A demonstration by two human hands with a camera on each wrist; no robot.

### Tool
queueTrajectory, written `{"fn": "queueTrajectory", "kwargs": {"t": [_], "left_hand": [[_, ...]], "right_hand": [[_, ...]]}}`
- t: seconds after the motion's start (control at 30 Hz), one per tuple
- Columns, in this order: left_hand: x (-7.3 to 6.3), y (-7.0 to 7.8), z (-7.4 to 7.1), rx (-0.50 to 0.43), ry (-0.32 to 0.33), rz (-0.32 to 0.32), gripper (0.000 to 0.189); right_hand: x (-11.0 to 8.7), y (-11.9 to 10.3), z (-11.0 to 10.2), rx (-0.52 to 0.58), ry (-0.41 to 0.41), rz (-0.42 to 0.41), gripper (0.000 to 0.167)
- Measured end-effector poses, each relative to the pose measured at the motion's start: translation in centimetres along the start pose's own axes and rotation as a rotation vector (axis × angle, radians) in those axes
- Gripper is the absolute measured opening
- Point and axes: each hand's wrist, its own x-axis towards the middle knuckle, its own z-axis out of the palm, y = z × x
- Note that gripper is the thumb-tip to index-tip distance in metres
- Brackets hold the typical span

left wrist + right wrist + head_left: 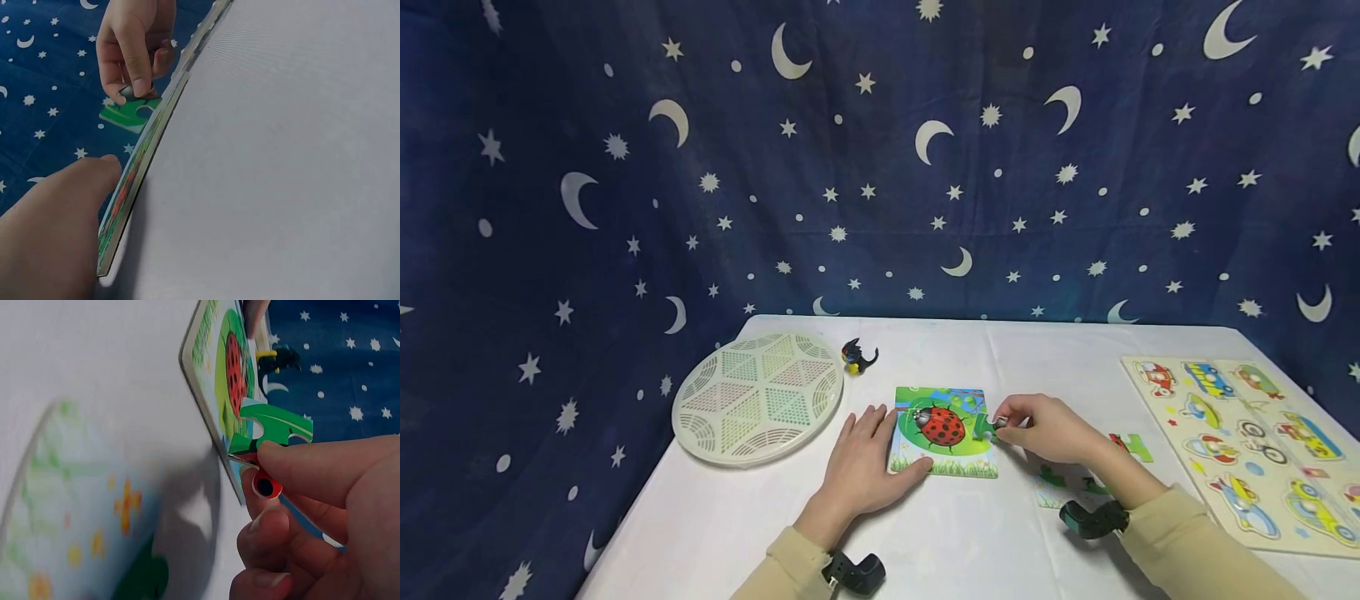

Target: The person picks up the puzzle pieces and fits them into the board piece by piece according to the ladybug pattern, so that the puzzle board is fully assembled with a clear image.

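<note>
A green jigsaw piece (pixel 985 427) with a red, black-spotted knob is pinched between the thumb and fingers of the right hand (pixel 1048 429), held at the right edge of the ladybird picture board (pixel 943 429); whether it touches the board I cannot tell. That board lies around the middle of the white surface (pixel 955 550). The left hand (pixel 868 462) rests against its left edge, fingers extended and thumb apart, reaching over the near edge. The piece should be light and stiff, with a smooth printed face that may slip a little, and the narrow neck of its knob is probably its weakest spot (worth sparing), so the broad body is the better hold. Another loose piece (pixel 1138 448) lies beyond the right forearm, towards the vehicle puzzle (pixel 1225 450) along the surface's right edge.
</note>
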Motion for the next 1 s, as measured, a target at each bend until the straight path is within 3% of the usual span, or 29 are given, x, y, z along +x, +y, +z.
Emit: {"fn": "queueTrajectory", "kwargs": {"t": [0.27,0.47,0.8,1.0], "left_hand": [[-0.1,-0.2,-0.1,-0.008,-0.03,-0.003,0.091],[-0.1,-0.1,0.0,-0.039,-0.029,-0.024,0.09],[-0.4,-0.2,0.0,-0.045,-0.046,-0.023,0.09],[-0.3,-0.2,-0.1,-0.036,-0.033,-0.015,0.088]], "right_hand": [[0.9,-1.5,1.8,-0.017,-0.004,-0.041,0.013],[1.6,-2.6,3.3,-0.059,0.053,-0.032,0.024],[3.2,-3.7,4.8,-0.161,0.096,-0.035,0.021],[4.0,-4.5,5.6,-0.118,0.092,-0.082,0.022]]}}
